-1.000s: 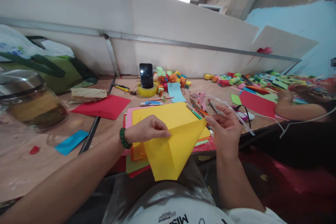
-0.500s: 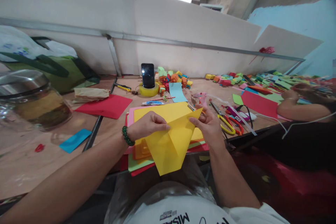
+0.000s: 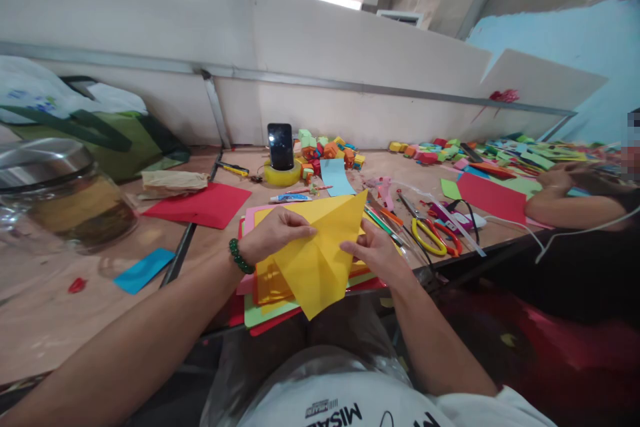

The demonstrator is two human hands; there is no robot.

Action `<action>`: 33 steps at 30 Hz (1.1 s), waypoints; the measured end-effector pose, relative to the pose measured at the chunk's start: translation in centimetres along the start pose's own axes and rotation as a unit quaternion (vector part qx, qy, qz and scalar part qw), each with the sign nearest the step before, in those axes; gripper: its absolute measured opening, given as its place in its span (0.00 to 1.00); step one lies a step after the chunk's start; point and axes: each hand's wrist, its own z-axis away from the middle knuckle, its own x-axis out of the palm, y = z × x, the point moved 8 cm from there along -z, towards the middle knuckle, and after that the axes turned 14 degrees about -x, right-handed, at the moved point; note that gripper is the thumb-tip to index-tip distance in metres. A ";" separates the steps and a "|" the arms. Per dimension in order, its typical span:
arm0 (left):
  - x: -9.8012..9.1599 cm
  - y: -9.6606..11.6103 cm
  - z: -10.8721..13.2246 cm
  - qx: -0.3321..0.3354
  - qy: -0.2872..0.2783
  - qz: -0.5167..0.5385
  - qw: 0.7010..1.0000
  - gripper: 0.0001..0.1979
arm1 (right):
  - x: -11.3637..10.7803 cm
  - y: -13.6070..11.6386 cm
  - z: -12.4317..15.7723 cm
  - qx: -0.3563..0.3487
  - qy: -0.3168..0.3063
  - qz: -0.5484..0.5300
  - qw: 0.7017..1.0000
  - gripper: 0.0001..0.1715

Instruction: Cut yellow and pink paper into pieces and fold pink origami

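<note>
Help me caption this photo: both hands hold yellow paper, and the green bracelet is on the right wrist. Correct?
Not quite: the head view shows the green bracelet on the left wrist. The left hand and right hand do hold yellow paper.

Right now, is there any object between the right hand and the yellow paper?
No, nothing visible: the right hand holds the yellow paper directly by its edge, and the left hand pinches it too.
</note>
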 end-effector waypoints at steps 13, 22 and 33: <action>-1.3 -0.7 0.4 -0.085 0.007 0.122 0.989 0.16 | 0.8 -0.7 1.7 0.018 0.023 -0.019 0.999 0.42; -2.3 -0.3 0.4 -0.089 0.008 0.183 0.979 0.22 | 1.5 -0.5 2.6 -0.004 0.020 -0.050 0.999 0.39; -3.7 -0.4 0.3 -0.066 0.046 0.202 0.976 0.24 | 1.0 -0.8 3.9 -0.091 0.010 0.042 0.995 0.27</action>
